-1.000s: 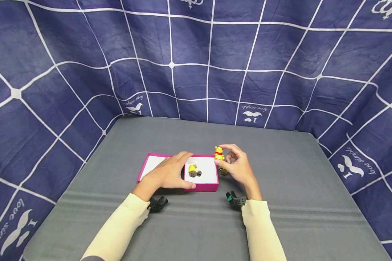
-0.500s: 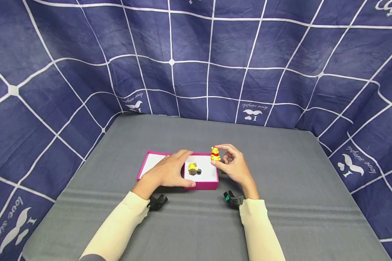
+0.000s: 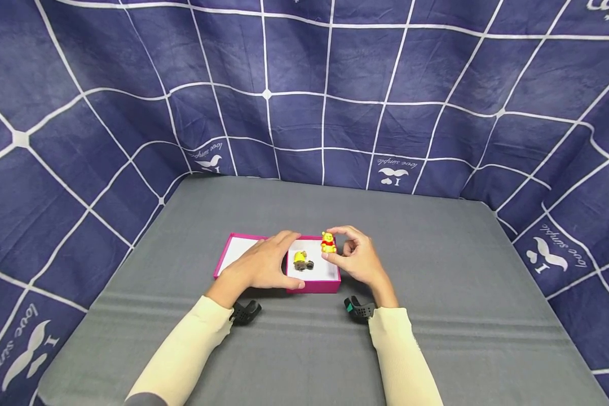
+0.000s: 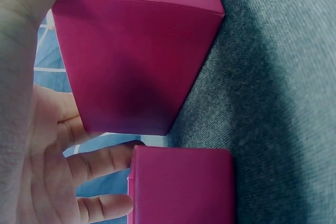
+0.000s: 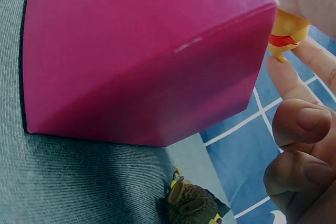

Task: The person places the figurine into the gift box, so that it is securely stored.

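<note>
My right hand (image 3: 359, 258) pinches a yellow Winnie the Pooh figurine (image 3: 328, 242) with a red shirt between thumb and fingertips. The figurine is upright, over the right side of a pink box (image 3: 313, 287) with a white inside. My left hand (image 3: 261, 264) spans the box's left side and holds it, thumb along the front wall and fingers toward the back wall. Inside the box lies a small yellow and brown figurine (image 3: 300, 261). In the right wrist view, the box wall partly hides the Pooh figurine (image 5: 286, 30).
A shallower pink box part (image 3: 235, 252), white inside, lies left of the box, partly under my left hand. In the right wrist view, another brown and yellow figurine (image 5: 191, 204) rests on the grey cloth beside the box. A blue checked curtain (image 3: 304, 73) encloses the table.
My right hand has carried the Pooh figurine leftward, from the box's right edge to over its inside. The left hand has stayed on the box.
</note>
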{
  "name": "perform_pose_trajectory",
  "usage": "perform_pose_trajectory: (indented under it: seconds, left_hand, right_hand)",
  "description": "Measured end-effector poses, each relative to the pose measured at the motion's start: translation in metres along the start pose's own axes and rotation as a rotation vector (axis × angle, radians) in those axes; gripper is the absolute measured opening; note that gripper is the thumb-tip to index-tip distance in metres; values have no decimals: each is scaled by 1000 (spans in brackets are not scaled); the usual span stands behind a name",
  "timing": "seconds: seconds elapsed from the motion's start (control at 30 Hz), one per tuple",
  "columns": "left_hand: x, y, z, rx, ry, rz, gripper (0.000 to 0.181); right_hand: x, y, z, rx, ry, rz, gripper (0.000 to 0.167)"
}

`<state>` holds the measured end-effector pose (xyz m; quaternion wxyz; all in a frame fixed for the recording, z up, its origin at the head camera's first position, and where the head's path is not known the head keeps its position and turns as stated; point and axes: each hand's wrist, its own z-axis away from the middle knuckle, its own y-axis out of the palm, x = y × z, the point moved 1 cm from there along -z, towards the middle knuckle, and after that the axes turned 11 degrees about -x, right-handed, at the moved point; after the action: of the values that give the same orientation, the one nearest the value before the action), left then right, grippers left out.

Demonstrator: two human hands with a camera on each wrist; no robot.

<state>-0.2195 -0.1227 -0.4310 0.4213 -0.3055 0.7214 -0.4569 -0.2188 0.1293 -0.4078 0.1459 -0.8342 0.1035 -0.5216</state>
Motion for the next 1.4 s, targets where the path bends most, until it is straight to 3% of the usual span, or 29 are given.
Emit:
perform_pose_trajectory:
  seconds: [0.33, 0.57, 0.7, 1.13, 1.4]
  left_hand:
    - [0, 0, -1, -3, -1, -8, 117]
    - [0, 0, 0, -1, -1, -9, 116]
    - [0, 0, 0, -2, -1, -11, 116]
    - [1, -1, -1, -2, 5, -17, 117]
    - [1, 0, 0, -15, 17, -11, 115]
  right_hand:
    - [-1, 3, 1, 16, 11, 33, 45]
    - [-39, 12, -2, 2, 2, 90, 48]
    - [-46, 14, -2, 2, 5, 103, 48]
    - [-41, 14, -3, 45, 8, 146, 44]
    - [-37, 18, -2, 62, -8, 227, 44]
